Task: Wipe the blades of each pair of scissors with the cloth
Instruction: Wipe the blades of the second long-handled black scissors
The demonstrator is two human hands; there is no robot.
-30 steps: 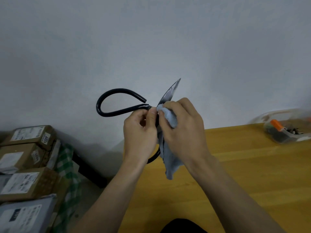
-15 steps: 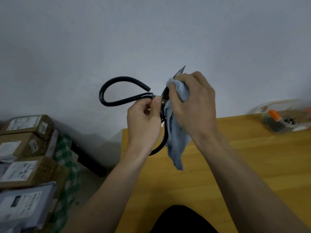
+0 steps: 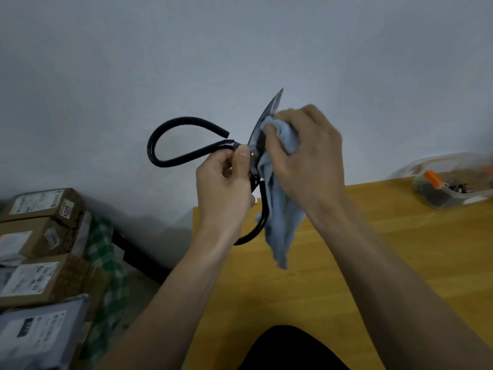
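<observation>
The scissors [image 3: 256, 134] are held up in the air above the near left corner of the wooden table [image 3: 400, 249], in front of the pale wall, with the pivot just beside the left thumb. The left hand [image 3: 226, 185] grips them at the pivot, fingers curled round the base of the handles and the thumb pressed flat against the metal. One black loop handle sweeps out to the left of this hand; the other curves down below it, partly hidden by the cloth [image 3: 282, 217]. The right hand [image 3: 306, 153] pinches the pale blue cloth round the blades, thumb on the near side and fingers curled over the far side, so only the upper part of the blades shows above it. The rest of the cloth hangs down loose beneath the hand. The blades point up and slightly to the right, long axis close to upright. Both forearms rise from the lower edge of the view and meet at the scissors.
</observation>
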